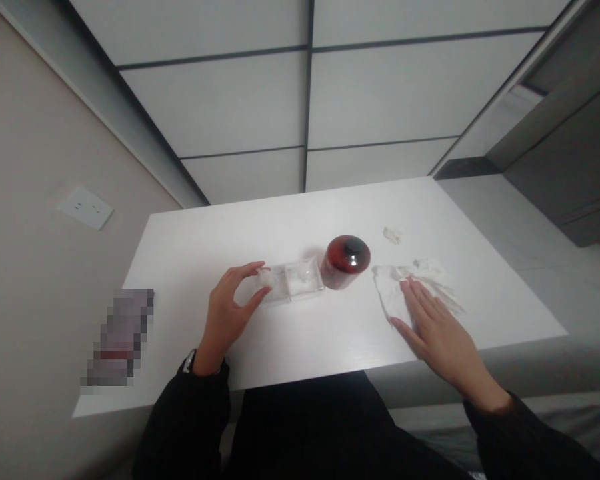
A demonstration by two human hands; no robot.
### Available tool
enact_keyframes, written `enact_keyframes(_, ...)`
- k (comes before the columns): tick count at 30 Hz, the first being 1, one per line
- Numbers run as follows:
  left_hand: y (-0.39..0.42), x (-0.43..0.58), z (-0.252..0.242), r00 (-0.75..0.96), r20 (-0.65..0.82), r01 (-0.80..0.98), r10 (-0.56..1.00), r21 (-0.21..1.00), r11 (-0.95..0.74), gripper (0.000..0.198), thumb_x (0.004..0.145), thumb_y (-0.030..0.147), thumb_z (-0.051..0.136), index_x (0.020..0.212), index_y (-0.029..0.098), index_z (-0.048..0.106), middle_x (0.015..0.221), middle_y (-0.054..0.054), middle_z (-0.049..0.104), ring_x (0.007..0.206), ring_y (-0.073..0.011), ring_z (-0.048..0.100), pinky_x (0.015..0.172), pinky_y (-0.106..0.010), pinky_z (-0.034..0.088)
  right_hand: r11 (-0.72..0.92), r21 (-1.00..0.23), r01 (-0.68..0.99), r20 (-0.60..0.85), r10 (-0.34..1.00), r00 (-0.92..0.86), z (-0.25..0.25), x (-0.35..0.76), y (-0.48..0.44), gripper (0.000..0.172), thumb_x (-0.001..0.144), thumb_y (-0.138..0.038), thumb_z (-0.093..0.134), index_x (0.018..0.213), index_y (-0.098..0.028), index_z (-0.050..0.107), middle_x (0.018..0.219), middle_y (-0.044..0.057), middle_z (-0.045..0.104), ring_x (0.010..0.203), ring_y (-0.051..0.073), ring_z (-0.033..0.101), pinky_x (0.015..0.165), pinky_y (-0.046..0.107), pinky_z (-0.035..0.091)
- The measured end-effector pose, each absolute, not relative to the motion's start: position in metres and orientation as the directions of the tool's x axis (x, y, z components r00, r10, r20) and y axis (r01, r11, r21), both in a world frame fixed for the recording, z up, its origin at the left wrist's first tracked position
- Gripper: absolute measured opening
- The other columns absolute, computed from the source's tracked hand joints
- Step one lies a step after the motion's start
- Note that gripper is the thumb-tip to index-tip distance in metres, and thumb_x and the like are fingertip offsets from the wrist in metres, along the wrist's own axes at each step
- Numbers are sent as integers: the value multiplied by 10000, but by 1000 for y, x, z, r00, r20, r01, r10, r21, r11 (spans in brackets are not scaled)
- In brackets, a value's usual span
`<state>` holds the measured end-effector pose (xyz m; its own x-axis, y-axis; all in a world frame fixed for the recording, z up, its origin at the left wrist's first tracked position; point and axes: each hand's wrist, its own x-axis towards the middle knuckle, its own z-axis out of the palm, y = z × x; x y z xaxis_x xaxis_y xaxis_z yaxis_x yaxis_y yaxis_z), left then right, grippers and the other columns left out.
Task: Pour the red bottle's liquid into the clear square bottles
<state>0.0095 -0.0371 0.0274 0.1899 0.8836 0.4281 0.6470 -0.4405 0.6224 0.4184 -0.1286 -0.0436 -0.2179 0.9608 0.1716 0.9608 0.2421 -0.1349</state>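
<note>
My left hand [227,313] curls around the near end of a clear plastic box [293,281] on the white table [290,227], thumb and fingers touching its left end, where a small white wad sits. A dark red bottle with a black cap [346,261] stands right beside the box's far end. My right hand [437,330] lies flat, fingers spread, pressing on a crumpled white tissue [413,287] spread on the table to the right of the bottle.
A small scrap of tissue [392,235] lies behind the bottle to the right. A blurred-out object [120,337] rests near the table's left front corner. A wall with a socket plate [84,208] runs along the left; dark cabinets stand at right.
</note>
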Motion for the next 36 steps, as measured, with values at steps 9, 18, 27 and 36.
enact_keyframes(9, -37, 11, 27, 178, 450, 623, 875, 637, -455, 314, 993, 367, 728, 1274, 230, 693, 1186, -69, 795, 1070, -222, 757, 1000, -417, 624, 136, -134, 982, 184, 977, -111, -49, 420, -130, 766, 1120, -555, 300, 1730, -134, 109, 1718, 237, 356, 1590, 419, 372, 1211, 658, 427)
enact_keyframes(18, -45, 11, 37, 35, 574, 599, 818, 643, -477, 289, 983, 367, 766, 1239, 241, 719, 1149, -49, 815, 1047, -197, 761, 940, -344, 605, 120, -147, 982, 188, 978, -91, -50, 421, -130, 737, 1119, -553, 306, 1724, -153, 172, 1715, 207, 378, 1585, 391, 392, 1226, 620, 421)
enact_keyframes(27, -45, 12, 29, -5, 631, 579, 776, 635, -512, 292, 1021, 327, 710, 1299, 238, 709, 1237, -74, 789, 1136, -203, 754, 1008, -378, 615, 112, -162, 980, 192, 978, -80, -48, 418, -130, 740, 1115, -562, 303, 1709, -126, 224, 1707, 214, 391, 1577, 408, 402, 1229, 639, 408)
enact_keyframes(36, -39, 9, 40, 62, 495, 539, 867, 714, -446, 385, 998, 356, 730, 1361, 236, 693, 1287, -86, 769, 1121, -192, 752, 991, -345, 648, 104, -155, 982, 206, 976, -71, -48, 416, -129, 719, 1118, -544, 301, 1696, -118, 261, 1703, 212, 400, 1591, 388, 384, 1239, 625, 400)
